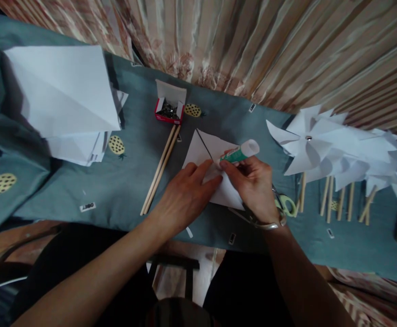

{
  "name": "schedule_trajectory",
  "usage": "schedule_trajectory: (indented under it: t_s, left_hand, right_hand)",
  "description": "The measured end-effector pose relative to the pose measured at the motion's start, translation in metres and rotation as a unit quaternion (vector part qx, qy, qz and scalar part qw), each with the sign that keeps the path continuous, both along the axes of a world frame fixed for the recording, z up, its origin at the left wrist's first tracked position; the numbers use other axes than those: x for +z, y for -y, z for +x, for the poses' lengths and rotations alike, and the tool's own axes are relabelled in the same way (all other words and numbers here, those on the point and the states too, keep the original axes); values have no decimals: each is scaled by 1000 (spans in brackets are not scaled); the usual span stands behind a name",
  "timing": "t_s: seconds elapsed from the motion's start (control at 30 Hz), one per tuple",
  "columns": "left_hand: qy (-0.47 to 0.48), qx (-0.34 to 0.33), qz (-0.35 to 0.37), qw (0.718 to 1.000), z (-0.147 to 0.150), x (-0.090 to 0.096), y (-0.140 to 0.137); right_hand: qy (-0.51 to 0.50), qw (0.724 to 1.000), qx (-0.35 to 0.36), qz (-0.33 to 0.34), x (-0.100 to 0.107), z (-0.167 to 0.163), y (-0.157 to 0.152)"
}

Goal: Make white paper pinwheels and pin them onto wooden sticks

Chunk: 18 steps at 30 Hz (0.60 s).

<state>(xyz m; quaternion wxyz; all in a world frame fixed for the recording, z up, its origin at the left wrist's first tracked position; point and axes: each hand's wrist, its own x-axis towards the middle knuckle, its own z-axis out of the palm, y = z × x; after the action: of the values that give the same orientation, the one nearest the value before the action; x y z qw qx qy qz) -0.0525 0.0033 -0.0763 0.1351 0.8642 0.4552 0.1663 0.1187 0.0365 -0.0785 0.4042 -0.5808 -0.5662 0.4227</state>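
Observation:
In the head view a square of white paper lies on the cloth, with a dark slit running in from its top left corner. My left hand rests on the paper, its thumb and forefinger apart near the middle. A green-and-white glue stick is gripped in my right hand, tilted, with its lower end at the paper's centre. My fingers hide part of that end. Scissors with pale green handles lie beside my right wrist, partly covered by it.
Two wooden sticks lie left of the paper, below an open red box of small metal pieces. Stacked white paper is at far left. Several white pinwheels on sticks lie at right. A pleated curtain borders the table's back.

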Motion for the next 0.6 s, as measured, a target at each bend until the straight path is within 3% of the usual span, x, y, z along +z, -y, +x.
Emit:
schedule_trajectory:
  t_s: [0.33, 0.6]
  left_hand:
    - [-62, -5, -11, 998, 4, 9, -4]
    - [-82, -9, -32, 996, 5, 13, -7]
  right_hand:
    - [71, 997, -14, 7, 3, -4, -2]
    - [69, 997, -9, 12, 5, -8, 0]
